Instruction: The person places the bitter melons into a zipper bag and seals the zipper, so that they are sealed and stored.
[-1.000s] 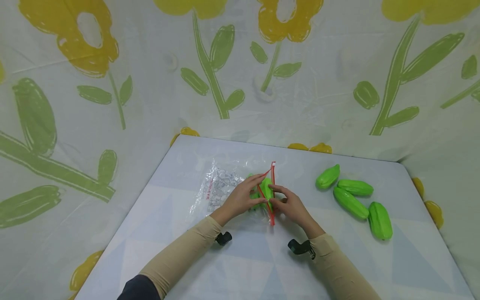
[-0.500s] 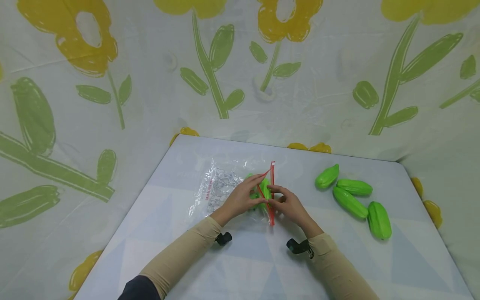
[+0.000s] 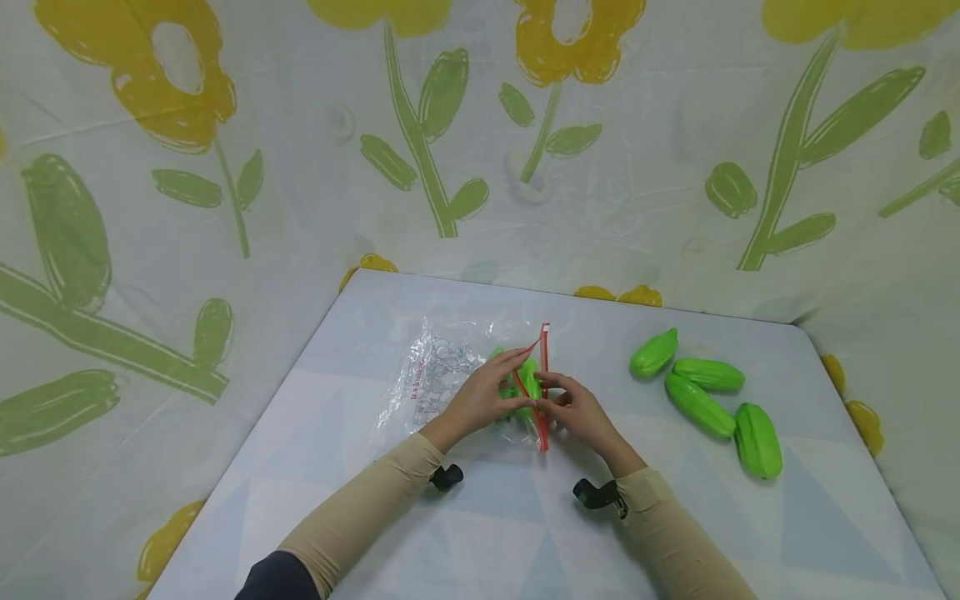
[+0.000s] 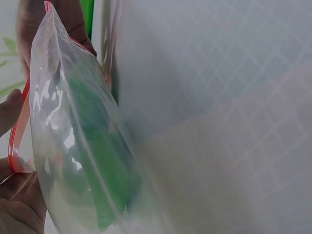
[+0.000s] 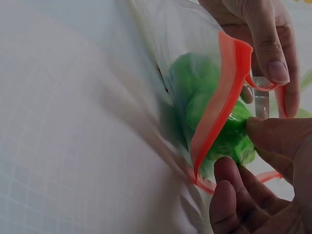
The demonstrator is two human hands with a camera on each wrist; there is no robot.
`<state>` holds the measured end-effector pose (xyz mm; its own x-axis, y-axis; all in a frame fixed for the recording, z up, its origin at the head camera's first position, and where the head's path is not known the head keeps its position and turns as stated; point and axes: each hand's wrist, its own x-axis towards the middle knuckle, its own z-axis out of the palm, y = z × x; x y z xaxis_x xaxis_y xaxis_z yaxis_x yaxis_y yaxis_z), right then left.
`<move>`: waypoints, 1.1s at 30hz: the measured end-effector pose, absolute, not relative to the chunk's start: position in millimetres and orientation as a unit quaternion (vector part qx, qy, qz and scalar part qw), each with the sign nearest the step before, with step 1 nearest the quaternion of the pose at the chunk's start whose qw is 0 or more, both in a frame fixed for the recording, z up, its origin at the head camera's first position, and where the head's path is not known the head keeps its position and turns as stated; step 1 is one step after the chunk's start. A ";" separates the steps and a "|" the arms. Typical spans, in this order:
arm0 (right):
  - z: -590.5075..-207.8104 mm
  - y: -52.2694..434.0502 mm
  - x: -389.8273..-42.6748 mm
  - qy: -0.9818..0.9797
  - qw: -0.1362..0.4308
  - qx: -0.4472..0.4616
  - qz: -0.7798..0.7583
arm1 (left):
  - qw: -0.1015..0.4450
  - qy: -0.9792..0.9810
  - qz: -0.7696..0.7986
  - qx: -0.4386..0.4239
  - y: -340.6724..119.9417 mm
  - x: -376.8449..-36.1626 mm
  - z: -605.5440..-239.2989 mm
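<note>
- L hand [image 3: 480,396]: curled at bag mouth, thumb + fingers gripping red rim [image 5: 226,87], keeping mouth spread.
- R hand [image 3: 588,417]: thumb up against green piece [image 5: 236,141], fingers bent below it; couldn't tell if it gripped the piece, the rim, or only touched.
- Green piece sat in the opening of zip bag [image 3: 427,367], w/ more green visible thru the plastic.
- Bag lay on table [image 3: 465,533], mouth facing R, rim lifted.
- 4 more green veg [image 3: 699,406] lay outside, R of R hand, apart from bag.
- IMO step needed L steady, rim tall + wide; R fingertips clear of red strip so piece slid past w/o snagging. Dragging the light bag = main risk.
</note>
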<state>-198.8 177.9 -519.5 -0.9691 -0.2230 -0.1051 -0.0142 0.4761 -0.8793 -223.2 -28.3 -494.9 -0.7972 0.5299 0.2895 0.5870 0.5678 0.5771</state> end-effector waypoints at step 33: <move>-517.6 213.5 -195.0 0.873 0.081 -0.046 -0.479 | 0.038 -0.881 -0.352 -0.315 -29.3 -224.5 -498.1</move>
